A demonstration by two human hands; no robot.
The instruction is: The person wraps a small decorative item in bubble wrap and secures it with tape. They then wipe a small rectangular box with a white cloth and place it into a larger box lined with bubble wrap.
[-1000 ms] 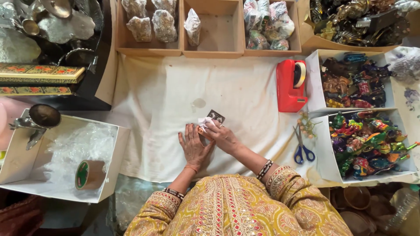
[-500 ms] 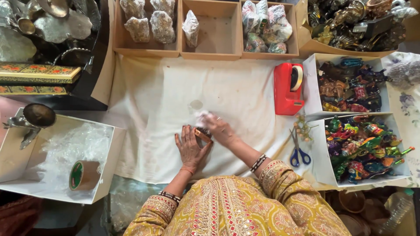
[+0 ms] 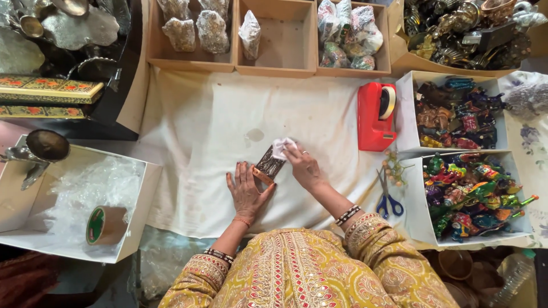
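Note:
A small dark rectangular plaque with an orange edge (image 3: 269, 164) lies tilted on the white cloth (image 3: 205, 125). My left hand (image 3: 246, 191) rests flat beside its lower end, fingers spread, touching its edge. My right hand (image 3: 302, 165) pinches a small crumpled white wipe (image 3: 282, 147) and presses it on the plaque's upper end.
A red tape dispenser (image 3: 375, 116) stands to the right, with blue-handled scissors (image 3: 388, 199) below it. White boxes of colourful figurines (image 3: 474, 194) line the right side. Wooden trays (image 3: 274, 34) with wrapped items sit at the back. A white box with a tape roll (image 3: 104, 225) is at left.
The plaque has come out from under my hands and now shows between them. My right hand has slid up and to the right with the wipe.

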